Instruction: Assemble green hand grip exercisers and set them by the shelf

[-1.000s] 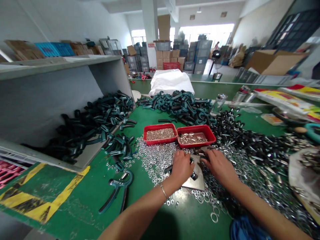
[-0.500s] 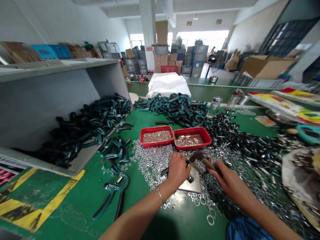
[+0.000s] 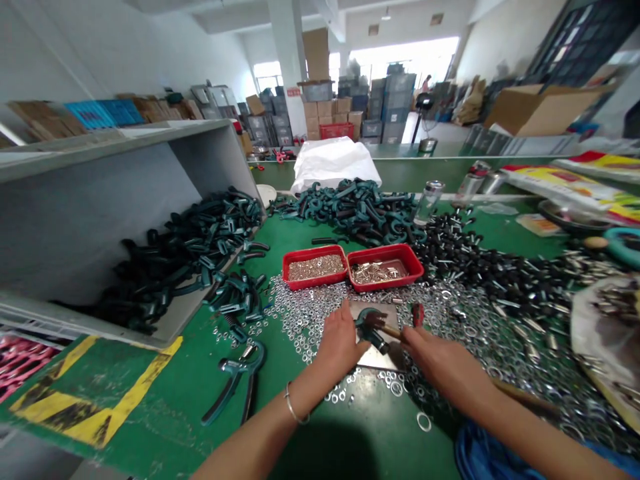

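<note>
My left hand (image 3: 341, 340), with a bracelet at the wrist, grips a dark green, plier-like tool part (image 3: 382, 347) lying on a small metal plate (image 3: 385, 363). Its fingers partly hide the piece. Closed round a wooden handle, my right hand (image 3: 437, 357) holds a hammer (image 3: 392, 329), its head low over the part; whether they touch I cannot tell. Just beyond the right hand is a small red-and-black object (image 3: 417, 313). Loose metal rings and nuts (image 3: 311, 320) surround the plate.
Two red trays (image 3: 315, 270) of small metal parts stand behind the plate. Green tool parts form a heap (image 3: 360, 213) at the back and fill a grey shelf box (image 3: 210, 150) on the left. A spring-fitted plier body (image 3: 256, 363) lies front left. Black-headed pieces (image 3: 465, 267) spread right.
The hammer head has come down and slightly left, onto or close over the part. My left hand has moved slightly left and down, uncovering more of the part. The view has shifted slightly.
</note>
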Motion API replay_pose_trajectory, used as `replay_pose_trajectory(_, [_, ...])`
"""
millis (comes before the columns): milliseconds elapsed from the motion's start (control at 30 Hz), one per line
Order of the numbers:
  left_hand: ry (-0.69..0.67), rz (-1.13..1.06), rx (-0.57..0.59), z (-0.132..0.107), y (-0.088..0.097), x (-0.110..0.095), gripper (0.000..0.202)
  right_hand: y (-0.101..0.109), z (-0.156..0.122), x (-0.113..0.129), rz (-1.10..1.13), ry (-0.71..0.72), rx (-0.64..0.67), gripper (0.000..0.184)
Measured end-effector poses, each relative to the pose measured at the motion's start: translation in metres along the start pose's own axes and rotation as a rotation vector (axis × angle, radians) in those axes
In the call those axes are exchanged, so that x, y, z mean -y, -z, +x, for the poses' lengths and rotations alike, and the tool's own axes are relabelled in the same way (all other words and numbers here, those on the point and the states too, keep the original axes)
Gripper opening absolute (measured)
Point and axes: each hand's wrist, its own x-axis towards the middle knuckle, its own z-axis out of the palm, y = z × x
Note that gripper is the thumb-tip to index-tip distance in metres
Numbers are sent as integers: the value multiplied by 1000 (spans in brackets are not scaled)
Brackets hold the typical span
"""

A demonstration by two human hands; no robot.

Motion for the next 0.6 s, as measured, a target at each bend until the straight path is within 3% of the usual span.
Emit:
replay_pose_trajectory(67, [-25,36,21,-5,0,-1,90,-5,2,-1,65,-7,62,16])
replay_pose_trajectory(167, [-71,159,23,-8,3,-12,88,-4,-5,-12,372,-190,72,23])
replay_pose_trajectory(300, [-112,166,67,-2,17,-20,78,4,-23,-54,640,-512,-99,35])
replay_pose_trajectory(400, [-17,-181,197,11,29,-11,62,16,-27,-98,412,-555,-159,33])
replay_pose_trajectory(467, [34,-414,258,19,33,0,59,25,-21,-116,74,-430,-203,29])
replay_pose_trajectory(533, [28,-447,231,20,32,12,58,28,-10,-115,-217,-306,-225,26])
replay_pose_trajectory(600, [24,-297,130,14,29,21,52,20,5,-96,-297,-325,-137,29])
